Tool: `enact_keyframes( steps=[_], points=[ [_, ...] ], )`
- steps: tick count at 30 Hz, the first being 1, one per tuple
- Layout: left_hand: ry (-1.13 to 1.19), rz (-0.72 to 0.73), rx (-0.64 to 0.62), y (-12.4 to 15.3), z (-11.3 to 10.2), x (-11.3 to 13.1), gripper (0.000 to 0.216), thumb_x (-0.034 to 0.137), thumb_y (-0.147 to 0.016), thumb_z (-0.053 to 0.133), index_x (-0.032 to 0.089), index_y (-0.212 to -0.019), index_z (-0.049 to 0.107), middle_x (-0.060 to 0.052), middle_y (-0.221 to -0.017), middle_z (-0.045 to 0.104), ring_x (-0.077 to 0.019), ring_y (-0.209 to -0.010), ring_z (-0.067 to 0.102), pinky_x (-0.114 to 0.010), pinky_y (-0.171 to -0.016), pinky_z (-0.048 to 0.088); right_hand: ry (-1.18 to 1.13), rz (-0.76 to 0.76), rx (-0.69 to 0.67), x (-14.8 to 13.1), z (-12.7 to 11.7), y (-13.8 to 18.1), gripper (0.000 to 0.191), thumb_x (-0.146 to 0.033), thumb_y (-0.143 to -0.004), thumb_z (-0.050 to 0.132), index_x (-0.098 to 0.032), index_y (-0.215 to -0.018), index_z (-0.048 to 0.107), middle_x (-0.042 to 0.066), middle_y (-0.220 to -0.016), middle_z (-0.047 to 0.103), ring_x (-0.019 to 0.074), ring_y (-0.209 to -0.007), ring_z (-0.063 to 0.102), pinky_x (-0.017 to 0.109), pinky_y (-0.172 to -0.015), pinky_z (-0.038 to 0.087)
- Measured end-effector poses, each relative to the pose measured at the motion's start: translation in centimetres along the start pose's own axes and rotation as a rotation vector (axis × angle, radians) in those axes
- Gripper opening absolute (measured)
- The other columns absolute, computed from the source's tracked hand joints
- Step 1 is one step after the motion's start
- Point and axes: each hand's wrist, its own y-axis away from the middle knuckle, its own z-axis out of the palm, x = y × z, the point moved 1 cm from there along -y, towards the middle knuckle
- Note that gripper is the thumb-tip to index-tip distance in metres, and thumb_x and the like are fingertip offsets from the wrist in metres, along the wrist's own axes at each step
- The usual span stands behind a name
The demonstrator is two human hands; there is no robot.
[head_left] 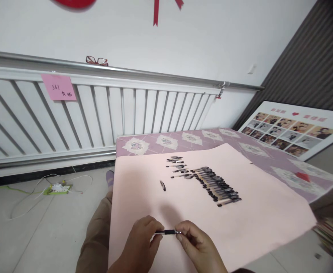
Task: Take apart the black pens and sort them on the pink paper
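Pinching a pen (169, 232) low in the centre of the frame, gripping its left part between thumb and fingers of the left hand (140, 242), and nipping its right end in the fingertips of the right hand (199, 242). Lying nearly level, bridging the gap between both. Showing a black middle section and a shiny right end. Working over a pink sheet (257, 216), facing a slanting row of pens (216, 185) right of centre.
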Motion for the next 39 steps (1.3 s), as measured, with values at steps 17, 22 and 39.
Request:
enact_keyframes(
  steps=[17, 22, 39],
  points=[
    [-0.191, 0.154, 0.093, 0.1, 0.2, 0.2, 0.018, 0.009, -0.077, 0.048, 0.023, -0.084, 0.058, -0.004, -0.081, 0.061, -0.0194, -0.074, 0.054, -0.035, -0.066, 0.044, 0.419, -0.087, -0.085, -2.4, 0.1, 0.2, 0.023, -0.032, -0.089, 0.035, -0.022, -0.072, 0.046, -0.001, -0.073, 0.052, 0.0124, -0.068, 0.052, 0.023, -0.064, 0.038],
    [-0.230, 0.208, 0.115, 0.0, 0.3, 0.7, 0.020, 0.008, -0.077, 0.046, 0.022, -0.082, 0.059, -0.004, -0.077, 0.061, -0.0197, -0.071, 0.054, -0.036, -0.064, 0.044, 0.495, -0.079, -0.034, -1.6, 0.4, 0.2, 0.033, -0.037, -0.090, 0.030, -0.021, -0.063, 0.042, -0.001, -0.065, 0.050, 0.0131, -0.061, 0.050, 0.024, -0.057, 0.036],
    [-0.102, 0.122, 0.064, -0.1, 0.0, 0.5, 0.018, 0.009, -0.077, 0.049, 0.022, -0.084, 0.058, -0.004, -0.082, 0.061, -0.0188, -0.076, 0.055, -0.034, -0.068, 0.046, 0.260, -0.031, 0.062, -2.2, 0.4, 0.3, 0.030, -0.041, -0.082, 0.044, -0.021, -0.060, 0.050, -0.003, -0.058, 0.050, 0.0120, -0.056, 0.047, 0.021, -0.053, 0.037]
  ],
)
